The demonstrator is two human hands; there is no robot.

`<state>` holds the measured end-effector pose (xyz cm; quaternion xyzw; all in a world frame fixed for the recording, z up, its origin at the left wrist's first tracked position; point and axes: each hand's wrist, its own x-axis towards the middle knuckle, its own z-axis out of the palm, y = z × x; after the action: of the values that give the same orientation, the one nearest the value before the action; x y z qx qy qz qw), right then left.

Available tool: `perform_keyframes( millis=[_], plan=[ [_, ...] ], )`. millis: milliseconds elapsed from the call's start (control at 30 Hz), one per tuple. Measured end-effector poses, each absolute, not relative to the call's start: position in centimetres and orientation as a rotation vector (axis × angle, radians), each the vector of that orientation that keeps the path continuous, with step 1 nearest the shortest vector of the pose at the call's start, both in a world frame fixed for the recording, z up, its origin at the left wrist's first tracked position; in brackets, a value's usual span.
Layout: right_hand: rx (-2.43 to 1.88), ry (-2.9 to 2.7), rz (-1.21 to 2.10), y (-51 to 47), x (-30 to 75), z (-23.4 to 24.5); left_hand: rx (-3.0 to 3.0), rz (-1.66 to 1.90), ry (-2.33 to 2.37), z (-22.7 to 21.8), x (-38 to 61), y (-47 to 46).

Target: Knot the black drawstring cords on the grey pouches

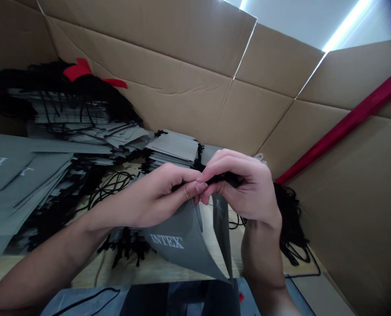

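Observation:
A grey fabric drawstring bag (179, 241) printed with white "INTEX" lettering hangs in front of me at the centre. My left hand (159, 197) pinches its top edge with fingers closed. My right hand (244, 184) is closed on the same top edge, where a black drawstring cord (222, 179) runs between the fingertips. Both hands meet at the bag's opening, and the bag droops below them in two panels.
Stacks of the same grey bags lie at the left (18, 175) and behind the hands (175, 147). A taller stack with black cords and a red ribbon (80, 70) stands back left. Loose black cords (290, 219) lie on the wooden surface. Cardboard walls (182, 87) surround everything.

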<state>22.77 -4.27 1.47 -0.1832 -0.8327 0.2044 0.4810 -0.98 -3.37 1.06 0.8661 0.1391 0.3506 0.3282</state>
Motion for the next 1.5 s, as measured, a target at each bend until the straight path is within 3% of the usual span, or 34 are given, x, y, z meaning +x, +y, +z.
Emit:
perform_keyframes(
  millis=[167, 467, 600, 767, 867, 1067, 1333, 1500],
  plan=[
    [-0.48, -1.972, 0.539, -4.4, 22.5, 1.5, 2.301, 0.912, 0.396, 1.1, -1.2, -3.5],
    [-0.251, -1.871, 1.102, -3.9, 21.7, 0.6, 2.427, 0.938, 0.27, 1.5, -1.9, -5.5],
    [-0.412, -1.818, 0.951, -3.6, 22.2, 1.3, 2.342, 0.962, 0.364, 1.4, -2.0, -4.5],
    [-0.687, -1.746, 0.517, -3.7, 24.1, 2.3, 2.342, 0.933, 0.539, 1.4, -2.6, -2.6],
    [-0.798, -1.759, 0.365, -4.1, 25.1, 2.9, 2.321, 1.23, 0.68, 1.3, -2.4, -1.7],
    [-1.088, -2.021, 0.512, -4.8, 26.6, 3.7, 1.976, 1.973, 0.789, 0.7, -1.8, -0.8],
    [-0.93, -2.173, 0.606, -5.5, 27.7, 3.9, 1.976, 2.109, 1.07, 1.5, -3.1, -1.2],
    [-0.89, -2.068, 0.568, -4.8, 26.7, 3.4, 1.955, 2.113, 0.983, 1.2, -3.8, -0.5]
  ],
)
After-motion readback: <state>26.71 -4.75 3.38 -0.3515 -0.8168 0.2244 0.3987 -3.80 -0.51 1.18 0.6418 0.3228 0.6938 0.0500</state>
